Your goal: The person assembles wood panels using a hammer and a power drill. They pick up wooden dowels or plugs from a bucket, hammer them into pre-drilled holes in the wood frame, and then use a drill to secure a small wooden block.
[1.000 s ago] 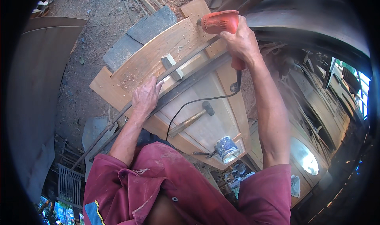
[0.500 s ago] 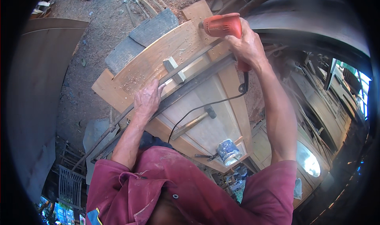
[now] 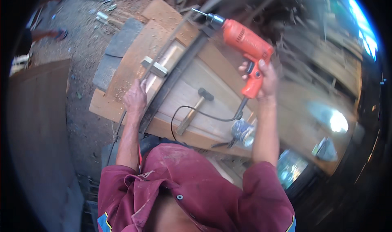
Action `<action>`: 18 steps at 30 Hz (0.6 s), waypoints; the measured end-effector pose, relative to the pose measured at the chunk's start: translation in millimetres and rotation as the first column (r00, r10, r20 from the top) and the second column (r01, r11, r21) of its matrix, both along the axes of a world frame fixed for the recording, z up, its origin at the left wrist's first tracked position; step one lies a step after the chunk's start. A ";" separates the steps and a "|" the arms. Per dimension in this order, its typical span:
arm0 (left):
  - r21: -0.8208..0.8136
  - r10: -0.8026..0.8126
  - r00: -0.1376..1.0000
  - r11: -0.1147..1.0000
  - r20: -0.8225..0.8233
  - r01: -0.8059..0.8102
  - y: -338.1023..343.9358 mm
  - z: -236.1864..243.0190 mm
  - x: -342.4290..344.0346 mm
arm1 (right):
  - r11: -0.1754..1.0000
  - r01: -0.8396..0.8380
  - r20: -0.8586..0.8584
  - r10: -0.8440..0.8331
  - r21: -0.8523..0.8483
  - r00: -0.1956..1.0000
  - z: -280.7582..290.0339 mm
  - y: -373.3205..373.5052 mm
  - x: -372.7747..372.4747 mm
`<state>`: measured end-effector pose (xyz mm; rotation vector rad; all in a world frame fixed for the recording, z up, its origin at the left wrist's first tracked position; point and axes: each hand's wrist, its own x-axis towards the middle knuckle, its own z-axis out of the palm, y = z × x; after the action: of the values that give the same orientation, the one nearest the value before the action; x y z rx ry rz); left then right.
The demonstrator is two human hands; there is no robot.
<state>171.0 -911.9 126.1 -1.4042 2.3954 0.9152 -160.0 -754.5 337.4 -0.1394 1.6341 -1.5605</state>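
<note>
My right hand [image 3: 267,80] is wrapped around the handle of a red power drill [image 3: 248,39]. The drill is raised off the wood, its thin bit pointing to the upper left, and its black cord [image 3: 204,114] trails down across the panel. My left hand [image 3: 135,96] is closed around a long, narrow dark bar [image 3: 168,40] that runs slantwise over the wooden panel [image 3: 134,62]. Just beyond that hand, a small wood block [image 3: 155,67] sits by the bar. Wood shavings are scattered on the panel's curved part.
A thicker dark beam [image 3: 176,73] crosses the panel. A hammer [image 3: 194,110] and a paint-smeared can [image 3: 243,132] are on its near side. Brown boards [image 3: 38,121] stand at left. Another person's foot [image 3: 61,34] shows at upper left. Stacked timber at right is blurred.
The drill has come away from the panel's far end, now turned with its bit in sight. My left hand still holds the bar. The whole view has swung round.
</note>
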 end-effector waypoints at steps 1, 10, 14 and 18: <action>0.004 0.010 1.000 1.000 0.023 -0.010 2.1 -0.5 -4.4 | 0.987 0.159 0.179 -0.152 -0.028 0.972 -16.9 52.2 8.8; -0.513 -0.220 0.966 0.850 -0.138 0.120 15.2 -25.6 17.1 | 0.637 0.766 0.488 -0.642 -0.089 0.591 -82.3 311.9 209.9; -0.651 -0.540 0.837 0.667 -0.086 0.363 49.9 10.3 9.9 | 0.547 0.816 0.480 -0.674 -0.188 0.562 -62.5 425.0 264.0; -0.485 -0.681 0.732 0.645 -0.016 0.590 122.2 29.5 -4.8 | 0.368 0.897 0.476 -0.761 -0.243 0.441 -46.1 534.4 302.3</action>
<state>166.1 -789.7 155.5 -0.4273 3.0609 0.3168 142.3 -220.1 291.3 0.8084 1.0318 -2.6131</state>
